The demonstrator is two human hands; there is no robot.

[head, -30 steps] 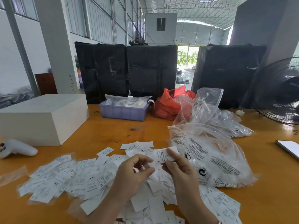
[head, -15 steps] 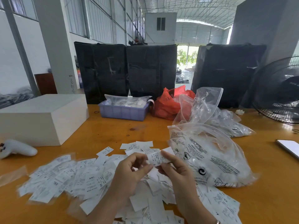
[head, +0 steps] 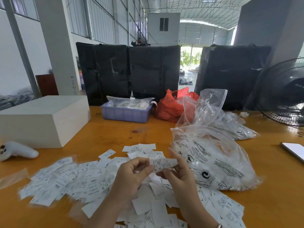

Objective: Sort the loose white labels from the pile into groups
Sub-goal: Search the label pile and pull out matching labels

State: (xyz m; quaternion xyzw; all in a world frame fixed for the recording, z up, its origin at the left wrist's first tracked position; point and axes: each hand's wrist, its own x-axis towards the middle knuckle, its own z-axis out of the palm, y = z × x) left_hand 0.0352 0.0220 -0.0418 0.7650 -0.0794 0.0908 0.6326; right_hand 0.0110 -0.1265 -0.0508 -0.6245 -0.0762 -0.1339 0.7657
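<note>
A wide pile of loose white labels (head: 77, 180) with printed size letters covers the near part of the wooden table (head: 102, 135). Both my hands hover over the pile's middle. My left hand (head: 131, 178) pinches the left end of one white label (head: 162, 164) between thumb and fingers. My right hand (head: 179, 175) holds the same label's right end, fingers pointing up. The label is lifted above the pile and lies roughly level between the two hands.
A clear printed plastic bag (head: 218, 163) full of white labels lies right of my hands, another clear bag (head: 213, 116) behind it. A white box (head: 42, 119), white controller (head: 18, 152), blue bin (head: 126, 112), red bag (head: 171, 106), fan (head: 283, 92) and phone (head: 294, 150) ring the table.
The label held between my hands has come down and turned from tilted upward to roughly level. Both hands stayed over the pile's middle.
</note>
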